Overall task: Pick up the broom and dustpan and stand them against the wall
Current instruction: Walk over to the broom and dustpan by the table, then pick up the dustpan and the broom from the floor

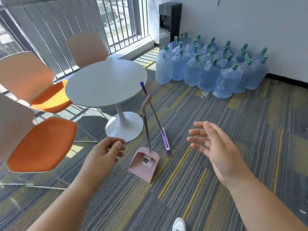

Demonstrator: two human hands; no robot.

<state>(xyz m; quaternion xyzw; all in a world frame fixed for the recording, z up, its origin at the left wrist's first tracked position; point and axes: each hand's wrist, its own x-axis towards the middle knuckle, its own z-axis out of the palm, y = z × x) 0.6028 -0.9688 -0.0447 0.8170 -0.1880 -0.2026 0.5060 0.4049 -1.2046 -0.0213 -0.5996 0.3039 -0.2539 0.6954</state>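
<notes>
**Reach not started: both hands empty above broom and dustpan**

Dustpan (144, 164) sits on the carpet (216, 164) just in front of the table (106, 82) foot, its handle upright. Broom (154, 117) leans with its purple tip at the table edge, head on the carpet just beside the pan. Left hand (106, 150) hovers near the pan, fingers (116, 146) loosely curled, holding nothing. Right hand (215, 145) is open, fingers (197, 133) spread, also empty. Wall (233, 30) is well apart, with bottles (208, 69) along it.

Risks: the two handles cross, so grabbing one may knock the other over. The broom may slide off the table. Bottles leave little free wall, so a leaned handle could slip sideways.
</notes>
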